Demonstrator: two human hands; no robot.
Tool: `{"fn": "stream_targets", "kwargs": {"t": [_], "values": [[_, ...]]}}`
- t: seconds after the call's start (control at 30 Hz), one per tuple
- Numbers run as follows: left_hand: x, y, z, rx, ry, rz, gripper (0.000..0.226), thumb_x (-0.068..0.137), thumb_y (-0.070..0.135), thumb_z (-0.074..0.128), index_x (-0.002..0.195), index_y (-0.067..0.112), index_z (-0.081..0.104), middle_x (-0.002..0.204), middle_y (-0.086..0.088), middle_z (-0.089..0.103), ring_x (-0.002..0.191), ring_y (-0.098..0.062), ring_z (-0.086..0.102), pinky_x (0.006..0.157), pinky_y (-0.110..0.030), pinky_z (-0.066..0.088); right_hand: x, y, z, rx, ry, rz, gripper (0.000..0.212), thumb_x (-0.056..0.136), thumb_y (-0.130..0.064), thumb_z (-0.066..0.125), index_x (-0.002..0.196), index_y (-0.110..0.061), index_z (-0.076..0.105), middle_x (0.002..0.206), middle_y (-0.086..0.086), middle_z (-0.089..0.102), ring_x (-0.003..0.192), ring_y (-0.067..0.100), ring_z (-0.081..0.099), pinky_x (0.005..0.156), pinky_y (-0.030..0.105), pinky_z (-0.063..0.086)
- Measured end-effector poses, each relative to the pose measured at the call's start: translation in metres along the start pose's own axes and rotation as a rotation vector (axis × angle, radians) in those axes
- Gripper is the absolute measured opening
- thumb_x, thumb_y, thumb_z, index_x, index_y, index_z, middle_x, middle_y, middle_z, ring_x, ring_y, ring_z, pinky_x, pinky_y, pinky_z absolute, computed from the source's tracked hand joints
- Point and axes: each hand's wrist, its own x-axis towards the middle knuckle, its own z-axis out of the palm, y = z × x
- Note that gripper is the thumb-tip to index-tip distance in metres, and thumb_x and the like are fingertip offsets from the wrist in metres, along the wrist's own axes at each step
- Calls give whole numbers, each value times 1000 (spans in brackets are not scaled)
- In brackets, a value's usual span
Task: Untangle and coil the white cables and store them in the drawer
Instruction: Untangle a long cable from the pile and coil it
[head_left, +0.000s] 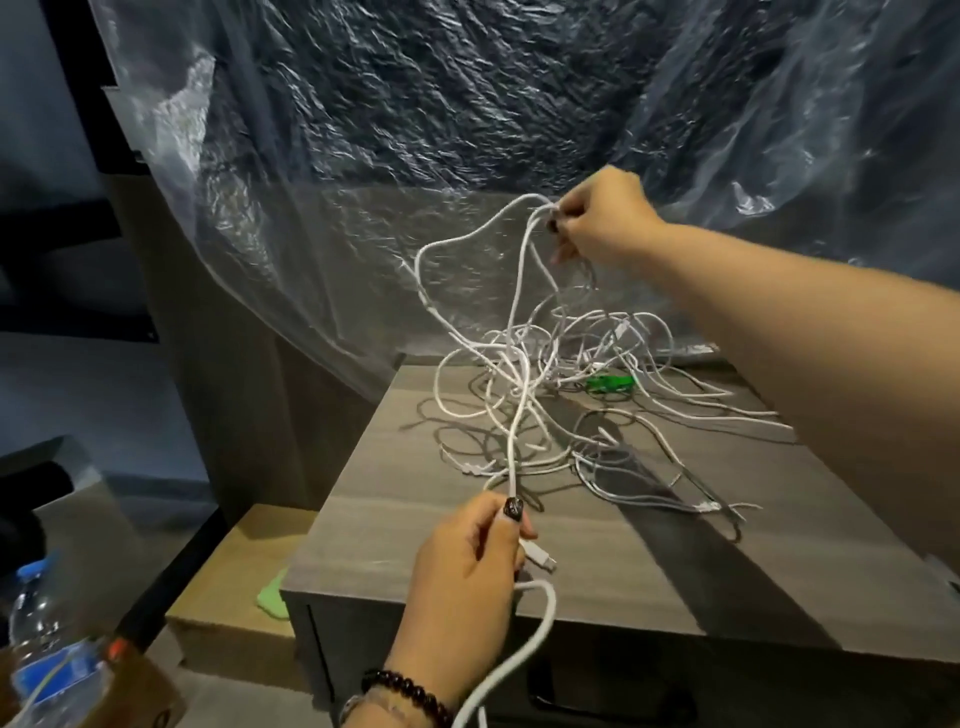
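a plastic water bottle (39, 639) was noted at the lower left corner, with a cardboard box (234, 587) beside the cabinet and a green item (274, 597) lying on it. a clear plastic sheet (322, 171) was hung across the background, draped down behind the cabinet top (395, 525).

the left hand (470, 558) was found at the cabinet's front edge, fingers curled round one white cable, the thumb pressed on top. a connector end (540, 558) was seen protruding just past the fingers, and a slack loop was hung below the hand over the front face. a dark bead bracelet (410, 696) was worn on that wrist.

the white cables (561, 395) were found in a tangled heap on the middle and rear of the top, one strand drawn taut from the left hand up through the heap. a small green object (610, 383) was lodged within the tangle.

the right hand (597, 226) was held raised above the heap, several strands pinched between curled fingers, the forearm extended across the right side of the top.

bare surface was observed along the front and left edges. a drawer handle (582, 699) was seen on the front face below, the drawer being closed.
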Motion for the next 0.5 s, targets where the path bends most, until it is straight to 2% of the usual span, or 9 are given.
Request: {"fn": "stream_targets", "kwargs": {"t": [0.07, 0.13, 0.23, 0.33, 0.4, 0.5], "values": [[0, 3, -4, -19, 2, -9, 29, 99, 16, 43, 76, 17, 62, 52, 5, 49, 54, -16, 47, 60, -47, 49, 23, 0, -3, -38, 89, 49, 19, 85, 1, 59, 88, -8, 76, 78, 11, 71, 74, 17, 68, 75, 29, 58], [1, 3, -9, -32, -4, -10, 29, 100, 14, 42, 78, 13, 60, 51, 5, 46, 54, -19, 45, 59, -44, 47, 44, 5, -8, -9, 119, 119, 15, 80, 2, 67, 87, -8, 76, 80, 13, 72, 74, 20, 70, 76, 33, 59], [4, -1, -17, -47, 0, -21, 28, 100, 13, 41, 80, 10, 60, 50, 6, 44, 51, -14, 39, 59, -39, 42, 62, 16, -12, 22, 192, 198, 15, 73, 2, 75, 83, -8, 76, 84, 15, 73, 78, 21, 71, 79, 37, 59], [7, -5, -23, -85, 3, -39, 27, 100, 13, 41, 83, 8, 61, 50, 5, 44, 54, -18, 37, 62, -41, 44, 42, 25, 3, -72, 226, 124, 18, 84, -1, 64, 94, -9, 77, 90, 11, 74, 82, 19, 68, 79, 24, 53], [7, -4, -25, -97, 1, -42, 27, 100, 13, 40, 83, 8, 61, 49, 5, 43, 54, -18, 36, 61, -38, 43, 10, 30, 24, -202, 44, 37, 19, 87, -1, 60, 97, -5, 75, 92, 13, 73, 88, 23, 68, 76, 24, 48], [5, 0, -26, -87, -1, -33, 27, 101, 13, 39, 84, 10, 61, 49, 8, 45, 52, -12, 38, 55, -28, 39, -38, 35, 55, -427, -361, -23, 15, 86, -7, 58, 89, -2, 72, 91, 17, 72, 90, 29, 67, 70, 28, 46]]}}
